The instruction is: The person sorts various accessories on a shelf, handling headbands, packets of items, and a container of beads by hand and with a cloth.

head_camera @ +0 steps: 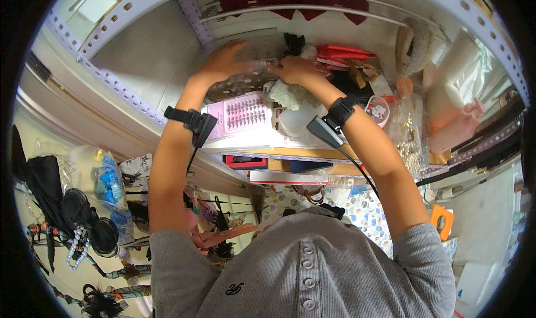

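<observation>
Both arms reach onto a shelf crowded with accessories. My left hand [224,62] is over a clear plastic box [236,85] at the back left, its fingers spread and blurred. My right hand [295,70] is at the right end of that box, above a pale green ruffled fabric piece [289,94]; whether its fingers grip anything cannot be made out. A pink tray of false eyelashes [246,112] lies in front of the clear box. Beyond my right hand are a black bow [294,43] and red packets [345,52].
A perforated metal shelf frame [121,91] borders the left side. Dark red bows [289,0] hang from a rod at the back. A round character tin [377,110], pearl strands [408,152] and plastic-wrapped rolls [454,83] stand at the right. Black hair accessories [90,221] hang at the lower left.
</observation>
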`<state>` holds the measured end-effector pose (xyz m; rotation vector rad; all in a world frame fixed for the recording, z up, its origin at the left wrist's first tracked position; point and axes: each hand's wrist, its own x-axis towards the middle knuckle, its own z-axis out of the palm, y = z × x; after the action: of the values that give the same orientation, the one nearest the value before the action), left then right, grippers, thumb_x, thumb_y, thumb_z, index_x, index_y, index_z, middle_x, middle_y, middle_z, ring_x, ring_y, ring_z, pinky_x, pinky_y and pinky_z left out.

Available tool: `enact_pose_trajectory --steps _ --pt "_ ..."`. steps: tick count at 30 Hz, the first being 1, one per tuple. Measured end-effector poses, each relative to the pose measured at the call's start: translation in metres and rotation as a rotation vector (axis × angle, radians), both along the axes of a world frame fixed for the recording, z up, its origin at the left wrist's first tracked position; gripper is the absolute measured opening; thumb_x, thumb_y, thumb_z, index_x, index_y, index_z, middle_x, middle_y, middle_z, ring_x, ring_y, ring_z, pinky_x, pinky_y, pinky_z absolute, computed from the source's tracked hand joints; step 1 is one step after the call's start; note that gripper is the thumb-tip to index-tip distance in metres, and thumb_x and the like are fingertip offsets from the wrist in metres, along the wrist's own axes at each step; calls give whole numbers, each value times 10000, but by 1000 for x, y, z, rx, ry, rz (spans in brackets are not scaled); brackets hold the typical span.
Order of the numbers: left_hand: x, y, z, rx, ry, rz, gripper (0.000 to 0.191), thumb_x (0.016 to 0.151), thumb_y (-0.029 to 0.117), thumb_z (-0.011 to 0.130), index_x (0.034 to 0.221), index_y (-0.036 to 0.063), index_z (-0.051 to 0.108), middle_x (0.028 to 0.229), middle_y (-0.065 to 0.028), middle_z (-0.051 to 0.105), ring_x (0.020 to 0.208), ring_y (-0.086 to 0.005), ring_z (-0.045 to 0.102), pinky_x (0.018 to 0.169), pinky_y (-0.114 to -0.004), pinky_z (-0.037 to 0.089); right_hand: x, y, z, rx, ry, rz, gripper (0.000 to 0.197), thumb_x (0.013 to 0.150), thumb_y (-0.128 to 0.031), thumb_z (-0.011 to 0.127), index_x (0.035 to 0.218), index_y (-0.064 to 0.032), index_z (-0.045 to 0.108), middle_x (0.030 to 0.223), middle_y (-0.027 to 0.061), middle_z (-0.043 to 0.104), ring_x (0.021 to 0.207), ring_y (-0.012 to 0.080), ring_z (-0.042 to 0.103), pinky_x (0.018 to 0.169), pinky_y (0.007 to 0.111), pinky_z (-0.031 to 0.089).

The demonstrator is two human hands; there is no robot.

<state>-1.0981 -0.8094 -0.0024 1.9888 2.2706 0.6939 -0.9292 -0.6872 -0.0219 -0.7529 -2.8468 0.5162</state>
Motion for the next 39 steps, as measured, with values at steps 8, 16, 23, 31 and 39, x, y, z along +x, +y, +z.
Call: enact_pose_trajectory --steps 8,16,23,31,39 --pt "-1 -53 -42 285 -162 613 235 747 235 549 884 52 607 772 -153 598 730 -300 573 669 -357 443 -1 9 6 60 -84 -37 602 762 -555 431 874 21 565 934 206 560 879 321 543 728 409 424" --pt "22 -29 -44 170 -829 616 344 786 332 531 813 -5 591 637 -71 589 585 -128 563 499 -261 436 5 -31 47 284 27 35 446 800 -423 453 1122 -117 499 1015 150 558 940 310 529 812 385 411" --pt "22 -25 -51 316 -1245 566 217 854 254 456 811 59 542 639 -25 533 559 -116 514 487 -223 412 -25 -2 38 173 -77 144 428 825 -423 364 1054 -112 548 888 175 585 852 321 548 774 387 406" --pt "39 -47 -30 177 -1378 595 134 840 146 474 856 21 522 715 -38 532 631 -110 516 530 -220 418 -40 27 52 290 -258 281 429 818 -411 357 1052 -111 555 859 175 585 813 284 549 764 380 402" --pt "60 -77 -42 209 -1307 499 227 839 208 476 740 5 494 644 -53 510 552 -116 507 454 -223 411 8 4 107 -102 20 318 594 786 -567 364 870 -42 629 917 128 601 848 223 540 769 339 389"
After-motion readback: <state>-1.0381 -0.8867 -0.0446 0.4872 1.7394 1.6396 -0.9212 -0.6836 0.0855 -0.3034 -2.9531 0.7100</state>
